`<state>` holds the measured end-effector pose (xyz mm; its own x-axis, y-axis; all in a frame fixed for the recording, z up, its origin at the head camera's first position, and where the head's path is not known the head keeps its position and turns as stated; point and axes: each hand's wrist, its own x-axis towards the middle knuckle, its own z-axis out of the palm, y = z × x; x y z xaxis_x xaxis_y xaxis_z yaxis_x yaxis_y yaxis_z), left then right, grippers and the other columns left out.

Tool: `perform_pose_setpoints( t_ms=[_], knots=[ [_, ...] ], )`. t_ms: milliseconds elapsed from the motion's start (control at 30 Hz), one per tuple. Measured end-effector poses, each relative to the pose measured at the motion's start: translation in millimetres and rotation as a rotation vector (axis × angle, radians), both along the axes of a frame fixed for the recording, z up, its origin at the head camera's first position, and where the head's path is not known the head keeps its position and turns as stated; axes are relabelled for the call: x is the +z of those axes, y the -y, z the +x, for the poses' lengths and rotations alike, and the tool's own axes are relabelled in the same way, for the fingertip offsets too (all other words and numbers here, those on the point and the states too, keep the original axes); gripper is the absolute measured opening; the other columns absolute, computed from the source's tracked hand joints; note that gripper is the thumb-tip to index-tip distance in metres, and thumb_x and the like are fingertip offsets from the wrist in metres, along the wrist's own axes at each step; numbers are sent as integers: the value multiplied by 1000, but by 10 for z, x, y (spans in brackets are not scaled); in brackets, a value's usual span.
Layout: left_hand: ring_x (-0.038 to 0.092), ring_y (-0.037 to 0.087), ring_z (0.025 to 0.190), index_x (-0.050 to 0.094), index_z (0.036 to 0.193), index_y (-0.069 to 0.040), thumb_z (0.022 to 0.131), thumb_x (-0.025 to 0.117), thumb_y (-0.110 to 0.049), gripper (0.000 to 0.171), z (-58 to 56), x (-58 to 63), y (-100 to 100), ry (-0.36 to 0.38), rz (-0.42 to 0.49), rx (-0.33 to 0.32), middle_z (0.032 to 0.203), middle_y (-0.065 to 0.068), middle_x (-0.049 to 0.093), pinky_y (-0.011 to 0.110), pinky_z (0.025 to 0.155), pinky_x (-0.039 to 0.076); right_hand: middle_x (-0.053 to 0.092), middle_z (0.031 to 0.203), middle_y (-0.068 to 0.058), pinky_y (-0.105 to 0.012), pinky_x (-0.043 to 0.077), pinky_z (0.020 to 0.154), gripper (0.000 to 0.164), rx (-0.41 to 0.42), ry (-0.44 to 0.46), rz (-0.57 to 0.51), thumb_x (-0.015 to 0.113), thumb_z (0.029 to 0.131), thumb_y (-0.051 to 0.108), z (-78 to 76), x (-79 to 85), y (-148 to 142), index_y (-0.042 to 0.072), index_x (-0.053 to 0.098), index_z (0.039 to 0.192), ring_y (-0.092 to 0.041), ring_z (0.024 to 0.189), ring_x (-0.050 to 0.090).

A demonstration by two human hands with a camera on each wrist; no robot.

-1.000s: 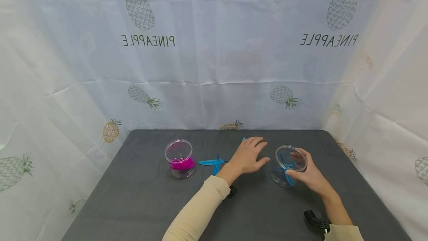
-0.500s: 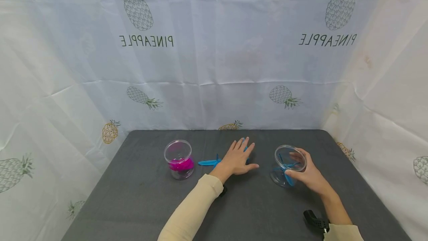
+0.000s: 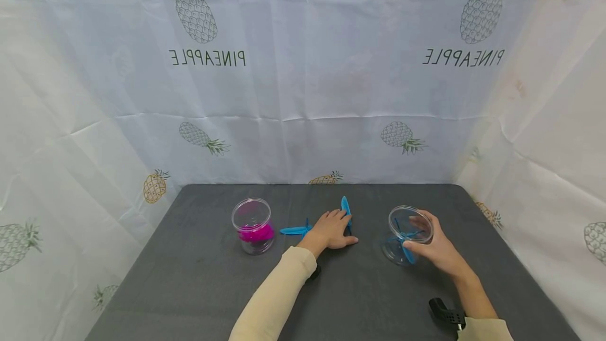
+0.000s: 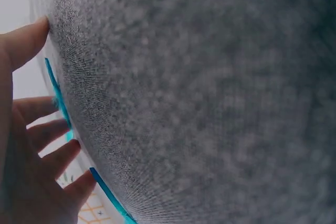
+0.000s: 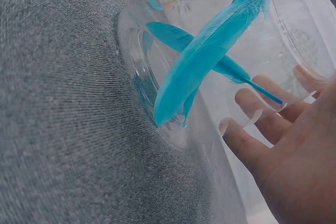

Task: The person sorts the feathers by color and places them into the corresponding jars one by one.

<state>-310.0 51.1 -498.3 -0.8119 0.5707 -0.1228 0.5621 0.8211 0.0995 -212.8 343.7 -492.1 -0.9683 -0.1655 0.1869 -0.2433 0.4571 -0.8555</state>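
My left hand (image 3: 330, 231) lies over the middle of the dark table, fingertips on a blue feather (image 3: 346, 205). In the left wrist view its fingers are spread, touching blue feathers on the cloth without curling round them. Another blue feather (image 3: 294, 230) lies to the left of that hand, partly hidden by it. On the right, my right hand (image 3: 440, 246) grips a clear jar (image 3: 399, 208) round its right side. The jar stands upright on the table, with several blue feathers (image 5: 202, 51) slanting across one another inside.
A second clear jar (image 3: 252, 200) with bright pink feathers (image 3: 256, 233) inside stands to the left. The grey cloth-covered table (image 3: 199, 283) meets a white curtain (image 3: 303, 83) printed with pineapples at the back and sides.
My left hand has moved left and down onto the blue feather, its fingertips now touching it. The feather is more exposed. My right hand and its jar have stayed in place.
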Motion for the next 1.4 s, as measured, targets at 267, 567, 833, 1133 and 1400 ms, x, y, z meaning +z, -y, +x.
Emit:
perform_pose_setpoints(
  t_ms=[267,567,833,1133,1400],
  knots=[
    [40,18,144,48,151,-19,101,50,-59,64,-7,-11,-30,-88,-45,-37,156,0,44,35,115,36,31,154,-26,-11,42,90,93,3,3,-6,72,96,13,4,0,-6,4,3,158,-33,138,34],
    [37,18,146,47,153,-18,99,58,-56,66,0,79,-6,-1,-57,-59,159,-1,40,33,113,38,31,155,-25,-10,41,90,93,8,-4,-11,72,96,12,5,-9,-13,4,3,158,-29,138,35],
    [49,19,135,57,144,-18,103,47,-56,57,22,86,-11,-30,-24,-71,146,1,51,32,104,46,31,155,-27,-9,41,90,94,1,4,-2,72,96,13,2,3,-2,3,2,158,-47,138,28],
    [63,16,109,66,128,-18,103,41,-61,55,56,83,5,-113,106,-135,121,0,65,30,89,53,30,155,-26,-10,41,90,93,4,9,-8,71,96,13,10,4,0,4,2,158,-42,140,30],
    [58,8,72,66,101,-20,106,40,-54,42,75,94,-35,-222,168,-224,86,-6,62,24,64,48,30,155,-25,-9,41,90,93,4,10,-6,71,97,14,3,-10,-10,4,2,158,-38,140,31]
  ],
)
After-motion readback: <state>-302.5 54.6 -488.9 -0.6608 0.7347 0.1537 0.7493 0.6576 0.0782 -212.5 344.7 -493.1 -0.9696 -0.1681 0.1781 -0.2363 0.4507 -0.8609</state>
